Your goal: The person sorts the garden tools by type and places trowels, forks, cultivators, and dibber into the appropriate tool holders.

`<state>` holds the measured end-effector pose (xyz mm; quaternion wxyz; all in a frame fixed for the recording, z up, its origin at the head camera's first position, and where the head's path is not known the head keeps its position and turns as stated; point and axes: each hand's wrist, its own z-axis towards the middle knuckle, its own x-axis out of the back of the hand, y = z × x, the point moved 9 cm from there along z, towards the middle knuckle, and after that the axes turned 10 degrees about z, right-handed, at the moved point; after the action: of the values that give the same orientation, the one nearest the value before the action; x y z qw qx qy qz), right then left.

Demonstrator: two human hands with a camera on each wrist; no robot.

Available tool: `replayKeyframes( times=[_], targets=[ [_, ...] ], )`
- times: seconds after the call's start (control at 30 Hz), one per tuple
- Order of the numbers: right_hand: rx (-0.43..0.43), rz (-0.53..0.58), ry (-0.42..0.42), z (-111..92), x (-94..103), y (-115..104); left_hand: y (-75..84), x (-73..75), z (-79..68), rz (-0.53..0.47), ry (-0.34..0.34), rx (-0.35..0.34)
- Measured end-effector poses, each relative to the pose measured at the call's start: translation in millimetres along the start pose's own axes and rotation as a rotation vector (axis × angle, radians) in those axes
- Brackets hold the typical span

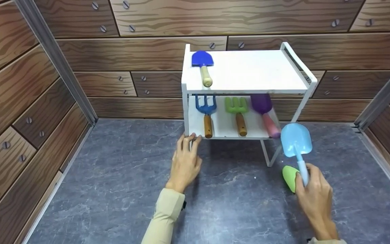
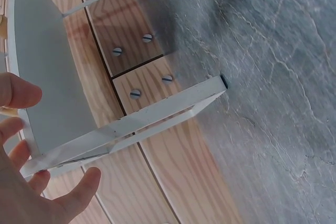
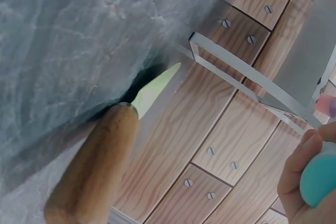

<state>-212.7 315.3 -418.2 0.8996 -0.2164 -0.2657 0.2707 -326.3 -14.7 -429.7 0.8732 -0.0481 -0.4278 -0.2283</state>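
Observation:
In the head view my right hand (image 1: pixel 315 196) grips a light blue trowel (image 1: pixel 296 139) by its handle, blade up, at the shelf's front right. The trowel's rounded handle end (image 3: pixel 320 181) shows in the right wrist view. Below it on the floor is a green-bladed trowel (image 1: pixel 289 179), its wooden handle (image 3: pixel 97 163) large in the right wrist view. My left hand (image 1: pixel 185 164) touches the front left corner of the white two-tier shelf (image 1: pixel 249 69), fingers lightly bent at the lower tier's edge.
On the top tier lies a blue trowel (image 1: pixel 202 59). The lower tier bears a blue fork (image 1: pixel 208 125), a green fork (image 1: pixel 240 123) and a purple trowel with a pink handle (image 1: pixel 271 126). Wood-patterned walls (image 1: pixel 141 54) enclose the grey marbled floor (image 1: pixel 120 189).

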Motion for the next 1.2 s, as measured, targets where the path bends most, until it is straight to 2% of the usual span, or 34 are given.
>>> replayKeyframes(
  times=[0.27,0.6,0.83,1.2],
  targets=[
    [0.037,0.012,0.004,5,-2.4,-8,-0.3,2.1,-0.2,0.006,0.03,-0.007],
    [0.097,0.023,-0.017,18,-7.8,-20,-0.5,1.4,0.3,-0.006,0.009,0.005],
    [0.105,0.043,-0.017,24,-13.3,-27,-0.1,0.7,0.5,-0.02,-0.01,0.013],
    [0.15,0.066,-0.019,34,-17.2,-40,0.9,2.1,0.1,-0.001,0.019,0.001]
  ],
)
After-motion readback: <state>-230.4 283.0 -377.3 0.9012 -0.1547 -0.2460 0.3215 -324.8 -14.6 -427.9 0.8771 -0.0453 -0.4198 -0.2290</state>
